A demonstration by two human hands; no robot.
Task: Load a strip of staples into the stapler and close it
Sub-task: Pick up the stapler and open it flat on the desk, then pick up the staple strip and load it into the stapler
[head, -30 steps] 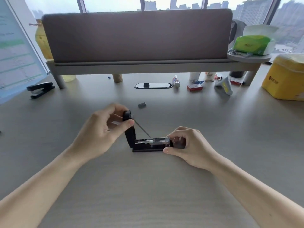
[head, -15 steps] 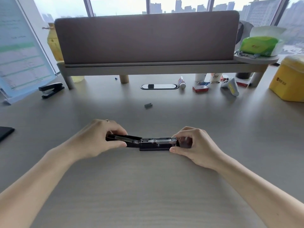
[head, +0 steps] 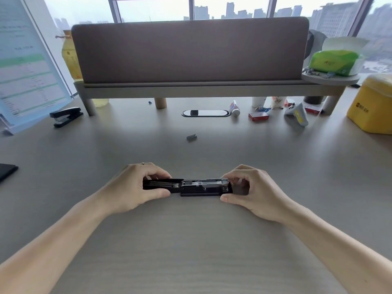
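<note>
1. Black plastic stapler (head: 187, 187) lies swung open flat on the grey wood-grain table (head: 191, 240), metal staple channel up.
2. Left hand (head: 135, 187) pinches the lid end in a narrow grip.
3. Right hand (head: 252, 192) clasps the base end.
4. Small grey staple strip (head: 191, 137) lies well beyond both grips.

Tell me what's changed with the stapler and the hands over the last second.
The left hand swung the stapler top from upright down until it lies flat, opened out to the left of the base. The right hand kept holding the base end, on the desk. The loose staple strip stayed untouched further back.
</note>
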